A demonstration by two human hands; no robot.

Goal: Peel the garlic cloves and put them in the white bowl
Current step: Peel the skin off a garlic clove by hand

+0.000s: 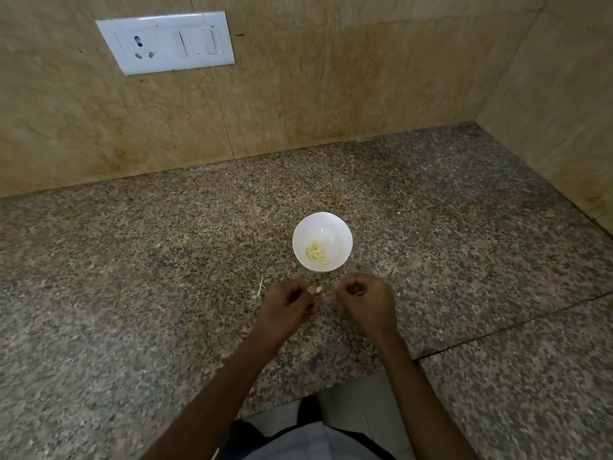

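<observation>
Garlic clove [318, 289], small, pale and smooth, is pinched between the thumb and fingertip of my left hand [292, 305], with its end poking out toward my other hand. It is held above the counter, just short of the near rim of the white bowl [323, 224].

My right hand [365, 300] is beside it, a small gap between the two. Its fingers are curled in tight toward the palm. Whether they hold a bit of skin or nothing at all I cannot tell.

The bowl is round, glossy and plain, and stands upright. At the bottom lies a small heap of peeled cloves [316, 253], yellowish and slender.

A dry, straw-coloured scrap of skin [260, 288] lies on the counter just left of my left hand.

The counter [132, 260] is polished granite, speckled brown, grey and black. A thin dark seam [497, 327] runs across it on my right.

Behind and to the right rises a wall [331, 94] of beige, marbled tiles, stained near the bottom. A white rectangular switch plate [166, 43] with a socket is set into it at upper left.

Pale floor [361, 400] shows below the counter edge, between my forearms.
</observation>
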